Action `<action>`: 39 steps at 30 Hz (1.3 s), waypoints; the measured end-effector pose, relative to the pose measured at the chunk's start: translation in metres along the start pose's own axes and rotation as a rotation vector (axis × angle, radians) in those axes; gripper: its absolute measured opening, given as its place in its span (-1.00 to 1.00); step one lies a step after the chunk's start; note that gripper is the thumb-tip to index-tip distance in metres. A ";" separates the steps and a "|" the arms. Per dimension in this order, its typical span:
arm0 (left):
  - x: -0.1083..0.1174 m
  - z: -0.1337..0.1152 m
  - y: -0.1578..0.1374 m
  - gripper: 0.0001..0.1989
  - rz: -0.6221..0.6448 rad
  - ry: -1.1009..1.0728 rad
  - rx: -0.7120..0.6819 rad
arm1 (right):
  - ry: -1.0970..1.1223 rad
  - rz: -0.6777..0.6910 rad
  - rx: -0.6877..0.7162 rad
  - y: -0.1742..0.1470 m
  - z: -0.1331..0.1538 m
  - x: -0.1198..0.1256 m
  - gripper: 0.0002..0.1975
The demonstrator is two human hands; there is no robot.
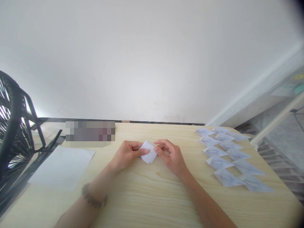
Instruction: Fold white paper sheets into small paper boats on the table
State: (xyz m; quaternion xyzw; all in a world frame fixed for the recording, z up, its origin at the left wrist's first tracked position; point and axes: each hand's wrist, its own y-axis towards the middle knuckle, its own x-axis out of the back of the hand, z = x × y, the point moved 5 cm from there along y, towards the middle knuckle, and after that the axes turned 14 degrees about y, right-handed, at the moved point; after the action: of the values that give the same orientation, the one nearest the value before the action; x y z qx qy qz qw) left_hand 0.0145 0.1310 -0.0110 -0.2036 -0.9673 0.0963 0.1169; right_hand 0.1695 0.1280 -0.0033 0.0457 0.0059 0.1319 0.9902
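paper [149, 153]: small white creased diamond, above mid-table, between both hands. left hand [128, 152]: thumb and fingers pinched on it. right hand [173, 155]: half curled, thumb at its right edge; firm grip, cannot tell. table [147, 199]: pale wood grain. folded shapes [235, 154]: pointed, two columns, near right side. sheet [63, 167]: flat, white, left.

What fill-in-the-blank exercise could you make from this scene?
The bracelet is on the ____ arm.
The left hand and right hand touch one folded piece of ____.
On the table, more folded pieces lie to the ____ of both hands.

Missing words: left; paper; right.
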 end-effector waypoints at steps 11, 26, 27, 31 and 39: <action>-0.004 -0.006 -0.002 -0.76 -0.005 -0.016 -0.010 | -0.188 0.180 0.046 -0.001 0.005 -0.006 -0.68; -0.002 -0.010 -0.003 -0.69 0.066 -0.011 -0.038 | -0.078 0.170 0.000 0.000 0.006 -0.002 -0.67; -0.002 -0.010 -0.002 -0.69 0.063 -0.017 -0.041 | -0.075 0.147 -0.002 0.001 0.005 -0.001 -0.67; -0.002 -0.012 -0.002 -0.66 0.088 -0.025 -0.045 | -0.006 0.026 -0.014 0.002 0.000 0.005 -0.69; 0.002 -0.013 -0.005 -0.71 0.020 -0.013 -0.042 | -0.014 0.065 -0.014 0.001 0.003 0.004 -0.67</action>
State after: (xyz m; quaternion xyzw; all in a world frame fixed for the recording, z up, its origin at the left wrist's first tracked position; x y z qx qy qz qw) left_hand 0.0146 0.1290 0.0026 -0.2150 -0.9678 0.0782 0.1054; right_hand 0.1732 0.1298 0.0002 0.0400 -0.0036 0.1637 0.9857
